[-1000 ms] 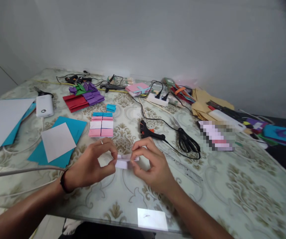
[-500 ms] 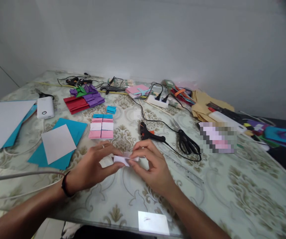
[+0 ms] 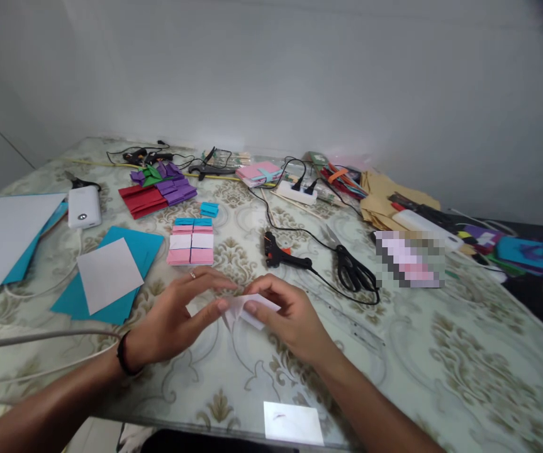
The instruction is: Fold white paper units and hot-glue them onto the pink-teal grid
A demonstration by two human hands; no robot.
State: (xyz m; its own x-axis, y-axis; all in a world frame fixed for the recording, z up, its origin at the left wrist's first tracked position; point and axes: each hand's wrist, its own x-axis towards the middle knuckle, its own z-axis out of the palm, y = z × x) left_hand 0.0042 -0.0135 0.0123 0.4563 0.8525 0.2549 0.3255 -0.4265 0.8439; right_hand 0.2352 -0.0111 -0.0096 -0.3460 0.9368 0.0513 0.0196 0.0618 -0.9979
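Observation:
A small piece of folded white paper (image 3: 255, 319) is held just above the table in front of me. My right hand (image 3: 294, 314) pinches it, with the thumb on the near face and the fingers curled behind. My left hand (image 3: 177, 314) is at the paper's left edge. Its thumb tip touches the paper, while its fingers stretch out above, apart from the thumb. Beyond my hands lie stacked folded strips (image 3: 190, 241) in pink, white and blue. A small blue folded piece (image 3: 209, 209) is behind them.
To the right lie a black glue gun (image 3: 283, 253), black-handled scissors (image 3: 353, 267) and a clear ruler (image 3: 347, 324). White paper (image 3: 109, 275) on blue sheets (image 3: 96, 305), and a white power bank (image 3: 83, 207), are at left. A white power strip (image 3: 296, 192) stands at the back.
The white paper has turned and its folds have spread apart. My left fingers have lifted from their pinch and straightened. My right hand has shifted its grip along the paper.

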